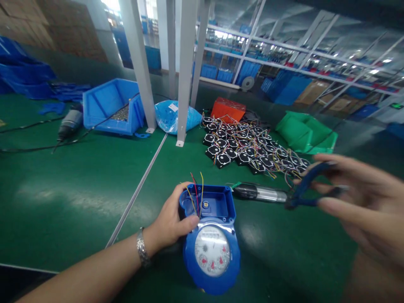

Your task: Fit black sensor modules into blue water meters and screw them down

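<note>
On the green tabletop stands a blue water meter [212, 285] with a round white dial and red pointers. Its open rectangular box at the top has thin red, yellow and dark wires [196, 194] sticking up. My left hand [176, 219] grips the side of this box, thumb lying by the wires. Blurred at the right, my right hand [369, 202] is closed around blue-handled pliers [303, 191], held apart from the meter. Their small jaws point left, and I cannot make out their exact shape. Beside the jaws lies a black and silver pen-shaped electric screwdriver [260, 192].
Many black modules [233, 145] with coloured wires cover the back right, near an orange bin [228, 110] and a green bin [306, 132]. White posts [186, 75] rise behind a blue bag [167, 115]. A blue bin [107, 105] and power screwdriver [70, 122] lie left.
</note>
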